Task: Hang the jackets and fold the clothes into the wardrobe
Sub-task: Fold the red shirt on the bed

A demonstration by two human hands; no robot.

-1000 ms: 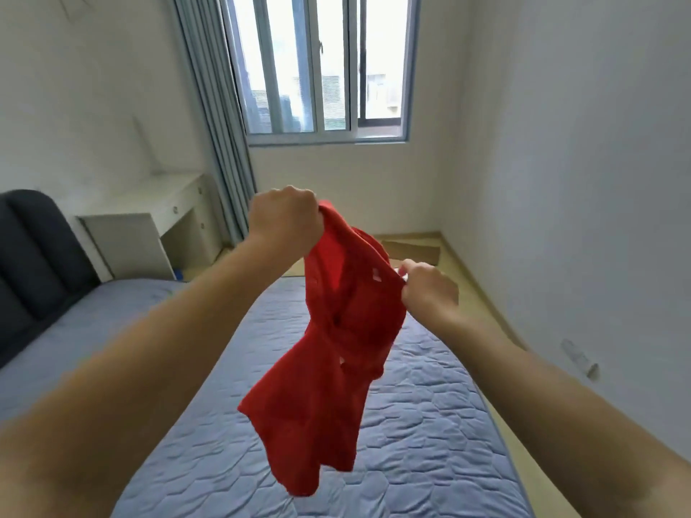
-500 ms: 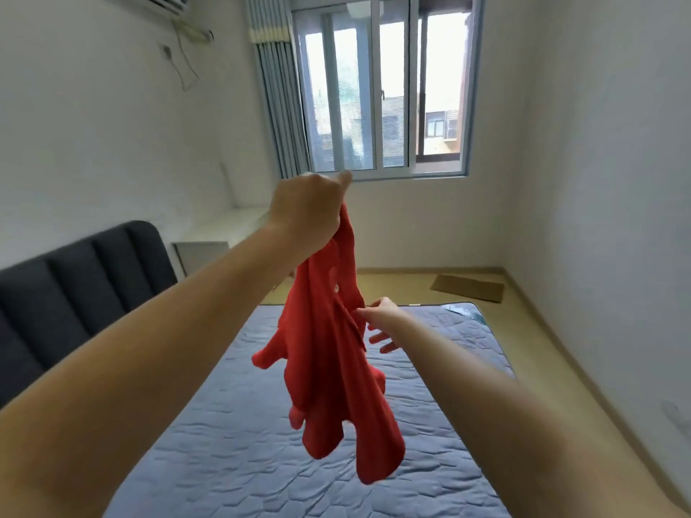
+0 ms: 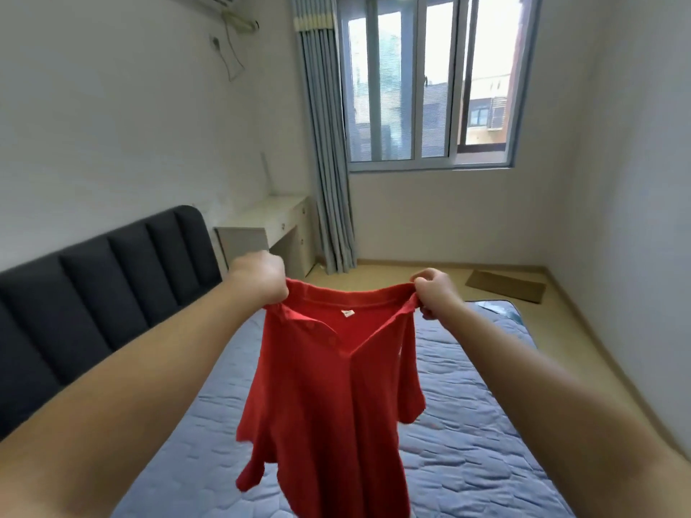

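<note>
A red polo shirt [image 3: 329, 398] hangs in the air over the bed, its collar stretched wide and its buttoned placket facing me. My left hand [image 3: 260, 276] grips the collar's left end in a fist. At the collar's right end, my right hand [image 3: 435, 291] pinches the fabric with curled fingers. The shirt's body and short sleeves dangle down freely above the mattress. No wardrobe or jacket is in view.
A blue quilted mattress [image 3: 467, 424] lies below the shirt, with a dark padded headboard [image 3: 101, 282] on the left. A white desk [image 3: 269, 226] and grey curtain [image 3: 325, 162] stand by the window [image 3: 430, 80]. A flat cardboard piece [image 3: 504, 286] lies on the floor at right.
My right hand took hold of the collar's other end and the two hands pulled apart, spreading the bunched shirt open. My left hand came down lower. The view tilted upward.
</note>
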